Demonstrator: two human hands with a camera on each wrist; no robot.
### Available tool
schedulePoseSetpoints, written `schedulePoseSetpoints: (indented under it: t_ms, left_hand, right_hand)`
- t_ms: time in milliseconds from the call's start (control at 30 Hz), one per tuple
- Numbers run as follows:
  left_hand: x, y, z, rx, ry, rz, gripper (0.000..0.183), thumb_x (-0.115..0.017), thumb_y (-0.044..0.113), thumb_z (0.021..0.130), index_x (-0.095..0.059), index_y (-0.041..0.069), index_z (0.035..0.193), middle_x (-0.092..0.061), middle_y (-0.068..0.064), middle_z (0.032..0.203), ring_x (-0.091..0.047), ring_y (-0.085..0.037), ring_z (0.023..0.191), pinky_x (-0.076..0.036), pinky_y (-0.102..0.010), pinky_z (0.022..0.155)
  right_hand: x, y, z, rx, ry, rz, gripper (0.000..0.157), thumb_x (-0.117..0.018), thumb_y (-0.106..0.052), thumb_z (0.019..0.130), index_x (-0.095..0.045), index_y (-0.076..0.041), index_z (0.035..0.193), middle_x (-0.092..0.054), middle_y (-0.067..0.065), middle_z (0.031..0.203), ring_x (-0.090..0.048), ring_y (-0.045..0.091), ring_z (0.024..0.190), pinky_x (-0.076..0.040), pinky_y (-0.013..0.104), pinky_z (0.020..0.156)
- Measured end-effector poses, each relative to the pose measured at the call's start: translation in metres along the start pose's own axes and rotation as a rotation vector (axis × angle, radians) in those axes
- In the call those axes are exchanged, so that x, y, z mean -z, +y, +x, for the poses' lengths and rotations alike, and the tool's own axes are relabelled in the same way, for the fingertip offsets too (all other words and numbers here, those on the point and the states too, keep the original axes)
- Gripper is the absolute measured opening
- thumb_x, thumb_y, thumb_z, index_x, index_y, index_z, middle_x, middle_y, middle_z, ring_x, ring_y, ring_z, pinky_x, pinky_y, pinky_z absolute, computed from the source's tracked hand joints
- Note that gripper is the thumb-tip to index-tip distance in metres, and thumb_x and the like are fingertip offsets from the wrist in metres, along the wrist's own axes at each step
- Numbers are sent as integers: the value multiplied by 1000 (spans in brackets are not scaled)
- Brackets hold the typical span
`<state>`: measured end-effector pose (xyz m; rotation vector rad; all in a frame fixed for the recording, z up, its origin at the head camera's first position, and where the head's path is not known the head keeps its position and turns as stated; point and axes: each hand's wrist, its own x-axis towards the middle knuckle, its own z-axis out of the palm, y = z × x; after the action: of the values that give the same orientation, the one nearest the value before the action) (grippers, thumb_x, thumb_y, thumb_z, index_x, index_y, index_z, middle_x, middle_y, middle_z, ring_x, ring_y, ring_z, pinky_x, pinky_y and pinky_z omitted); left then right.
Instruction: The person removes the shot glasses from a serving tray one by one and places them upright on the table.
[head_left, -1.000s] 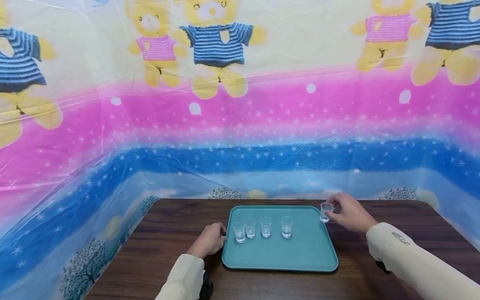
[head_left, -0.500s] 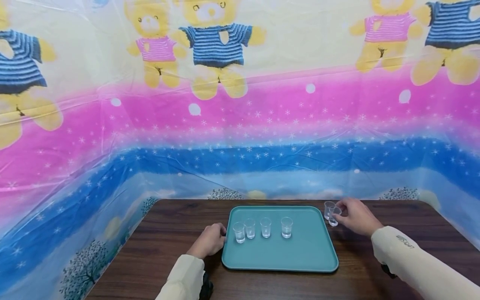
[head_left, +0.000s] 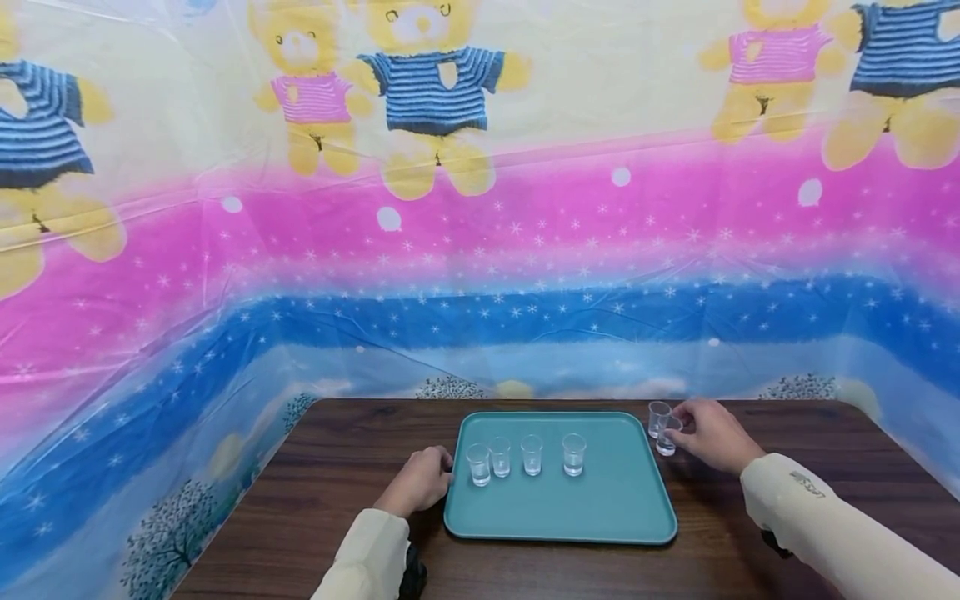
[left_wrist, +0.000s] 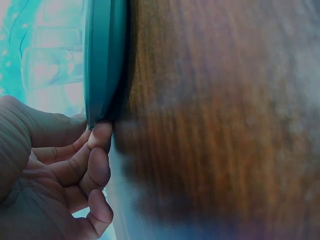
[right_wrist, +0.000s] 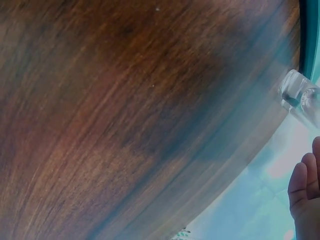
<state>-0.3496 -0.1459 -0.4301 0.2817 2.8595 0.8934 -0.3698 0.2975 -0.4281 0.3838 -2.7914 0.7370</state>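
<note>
My left hand pinches the left rim of the green tray; in the left wrist view, the thumb lies over the rim and the fingertips are curled beneath it. Just beyond the tray's right edge, my right hand pinches a small clear shot glass with thumb and fingers. A second shot glass stands close behind that one. The right wrist view shows clear glass near the tray's edge, with part of the right hand below it.
On the tray, several clear shot glasses stand in a row, the rightmost glass set a little apart. Dark wood tabletop surrounds the tray. A printed curtain with bears and snowflakes hangs behind the table.
My right hand has shifted slightly right and nearer, away from the tray's back right corner. Two shot glasses now show there where one showed before. The left hand and tray stay still.
</note>
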Motion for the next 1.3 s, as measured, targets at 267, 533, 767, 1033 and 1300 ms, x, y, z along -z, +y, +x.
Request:
schedulePoseSetpoints:
  t_ms: [267, 533, 767, 1033, 1300]
  left_hand:
    - [1, -3, -2, 11, 1, 0, 18, -59, 5, 93, -59, -3, 109, -57, -10, 90, -52, -21, 72, -46, -36, 64]
    - [3, -7, -3, 25, 8, 1, 19, -58, 5, 93, -59, -3, 111, -57, -12, 93, -52, -22, 74, -46, -36, 65]
    - [0, -4, 0, 10, 8, -1, 18, -58, 5, 93, -59, -2, 109, -58, -11, 93, -52, -21, 74, -46, -36, 65]
    - [0, -3, 0, -4, 6, 8, 17, -58, 5, 93, -59, -2, 109, -58, -11, 92, -52, -21, 72, -45, -36, 64]
    - [1, -2, -2, -13, 4, -3, 16, -57, 6, 94, -60, -2, 108, -57, -10, 89, -52, -20, 70, -45, -36, 63]
  right_hand:
    - [-4, -5, 3, 76, 55, -40, 39, -73, -19, 83, -62, 7, 110, -57, 15, 97, -50, 29, 88, -44, 43, 68]
    - [-8, -25, 10, 129, 73, -25, 30, -72, -19, 84, -65, 1, 106, -58, 13, 97, -48, 28, 90, -43, 43, 70]
    - [-12, -36, 8, 168, 60, -21, 24, -74, -21, 83, -67, -7, 101, -60, 7, 96, -47, 25, 88, -42, 39, 68]
    - [-18, -63, 7, 219, -1, -38, 37, -75, -29, 82, -66, -8, 110, -58, 2, 100, -49, 22, 91, -45, 41, 73]
    - [-32, -86, 7, 275, -50, -33, 40, -77, -32, 80, -64, -12, 112, -56, 2, 103, -48, 21, 97, -45, 44, 78]
